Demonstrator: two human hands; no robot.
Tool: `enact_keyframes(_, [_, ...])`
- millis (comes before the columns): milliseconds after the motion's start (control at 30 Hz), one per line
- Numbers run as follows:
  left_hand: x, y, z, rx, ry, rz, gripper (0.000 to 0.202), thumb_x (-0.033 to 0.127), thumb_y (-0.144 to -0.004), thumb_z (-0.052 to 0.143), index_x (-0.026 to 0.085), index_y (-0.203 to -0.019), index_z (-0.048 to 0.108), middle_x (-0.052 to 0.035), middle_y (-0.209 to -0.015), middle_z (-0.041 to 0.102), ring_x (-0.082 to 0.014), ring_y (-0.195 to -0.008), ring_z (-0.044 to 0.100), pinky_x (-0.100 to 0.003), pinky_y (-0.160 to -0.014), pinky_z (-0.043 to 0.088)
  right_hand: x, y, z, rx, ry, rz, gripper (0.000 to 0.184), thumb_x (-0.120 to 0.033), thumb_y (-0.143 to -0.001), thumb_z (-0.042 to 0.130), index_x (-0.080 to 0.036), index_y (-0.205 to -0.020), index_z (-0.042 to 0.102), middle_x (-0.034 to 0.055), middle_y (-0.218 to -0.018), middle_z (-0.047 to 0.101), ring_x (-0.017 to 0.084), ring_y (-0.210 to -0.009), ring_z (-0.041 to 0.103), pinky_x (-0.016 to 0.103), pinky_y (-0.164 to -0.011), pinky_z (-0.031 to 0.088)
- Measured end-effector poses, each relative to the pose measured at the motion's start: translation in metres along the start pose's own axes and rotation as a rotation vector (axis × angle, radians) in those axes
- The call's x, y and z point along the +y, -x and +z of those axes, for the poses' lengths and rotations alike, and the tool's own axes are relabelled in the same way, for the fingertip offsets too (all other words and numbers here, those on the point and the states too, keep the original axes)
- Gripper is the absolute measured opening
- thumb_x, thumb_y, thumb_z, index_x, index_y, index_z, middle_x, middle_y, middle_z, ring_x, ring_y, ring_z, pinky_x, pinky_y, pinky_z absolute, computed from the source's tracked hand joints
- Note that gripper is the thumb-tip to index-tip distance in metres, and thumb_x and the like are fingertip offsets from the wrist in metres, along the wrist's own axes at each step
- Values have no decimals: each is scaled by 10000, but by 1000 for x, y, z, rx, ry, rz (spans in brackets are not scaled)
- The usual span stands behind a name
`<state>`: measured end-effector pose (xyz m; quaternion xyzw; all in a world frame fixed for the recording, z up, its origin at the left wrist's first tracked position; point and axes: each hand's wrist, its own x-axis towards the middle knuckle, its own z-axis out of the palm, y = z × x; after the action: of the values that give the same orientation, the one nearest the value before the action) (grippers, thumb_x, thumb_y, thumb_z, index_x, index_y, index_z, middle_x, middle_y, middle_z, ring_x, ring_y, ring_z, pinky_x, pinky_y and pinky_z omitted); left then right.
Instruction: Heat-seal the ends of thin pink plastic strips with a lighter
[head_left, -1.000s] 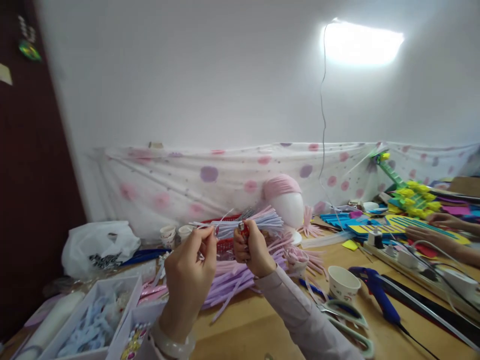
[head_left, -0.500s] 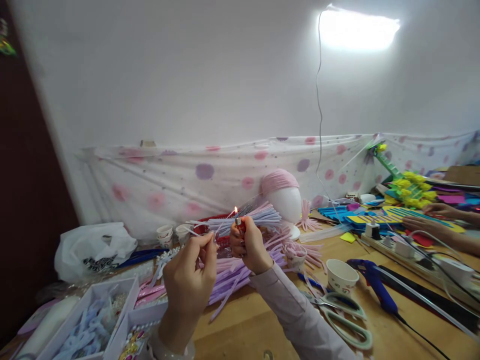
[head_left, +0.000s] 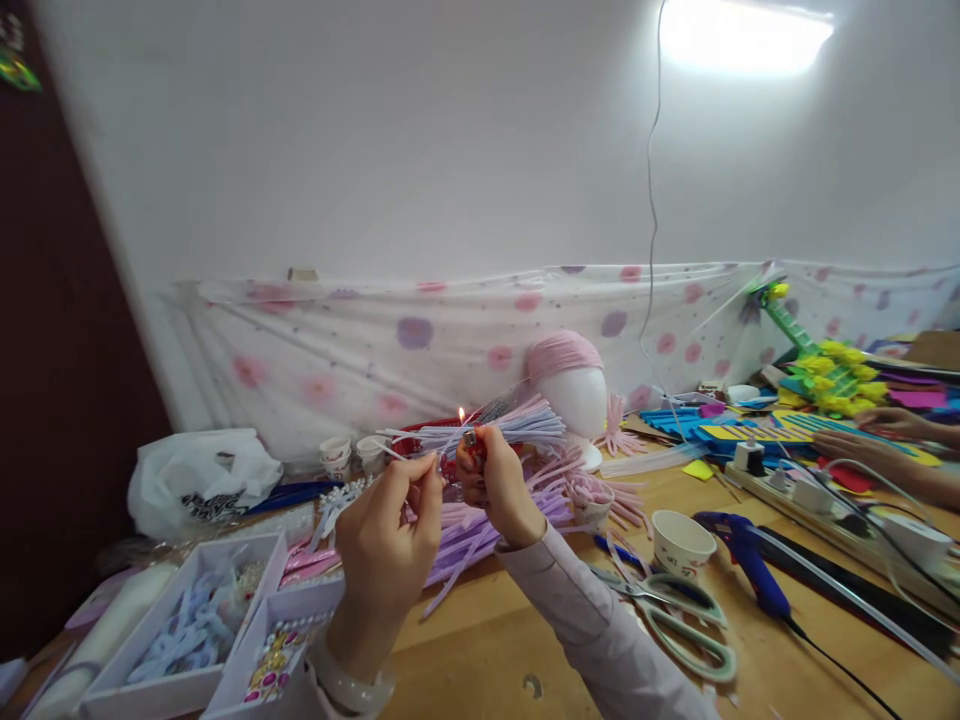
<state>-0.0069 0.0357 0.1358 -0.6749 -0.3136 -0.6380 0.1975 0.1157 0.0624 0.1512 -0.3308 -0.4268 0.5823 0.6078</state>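
My right hand [head_left: 496, 485] is closed round a red lighter [head_left: 470, 443] held upright, with a small flame [head_left: 461, 414] burning at its top. My left hand [head_left: 390, 545] pinches the end of a thin pale strip [head_left: 448, 435] that slants up to the flame. Both hands are raised in front of a heap of lilac and pink strips [head_left: 480, 530] on the wooden table [head_left: 487, 650]. A fanned bundle of pale lilac strips [head_left: 517, 425] lies just behind the lighter.
White trays of beads and trims [head_left: 187, 630] stand at the lower left. Scissors [head_left: 675, 620], a paper cup [head_left: 679, 545] and a blue glue gun [head_left: 750, 565] lie to the right. A white foam head [head_left: 574, 395] stands behind. Another person's hands [head_left: 862, 445] work at the far right.
The lighter had no flame a second ago; it now burns. My left hand has brought the thin strip's end closer to the flame.
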Motion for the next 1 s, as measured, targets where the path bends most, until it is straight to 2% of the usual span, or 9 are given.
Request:
enact_keyframes(400, [0,-2,-1,40,10,25,62,159,-807,593,150,-850,637,26,-636,661,-54,-490,560,-151,-531,441,-4,-9,-10,56,-43,-34,349,-355,-766,304,-200,-456,343,-77,-344,212,49,-304,104,194,-323,71])
enact_keyframes(800, [1,-1,0,31,-7,63,77,151,-824,577,158,-877,633,2,-713,707,-85,-592,646,-166,-610,490,10,-5,1,22,42,-49,371,-325,-796,296,-199,-452,353,-66,-370,207,54,-324,111,201,-336,74])
enact_keyframes(1000, [0,0,-1,40,-15,85,91,133,-815,589,166,-890,628,5,-730,708,-84,-613,650,-164,-619,486,4,-8,-6,104,40,-78,366,-333,-793,294,-201,-456,354,-65,-359,221,58,-317,131,199,-333,89])
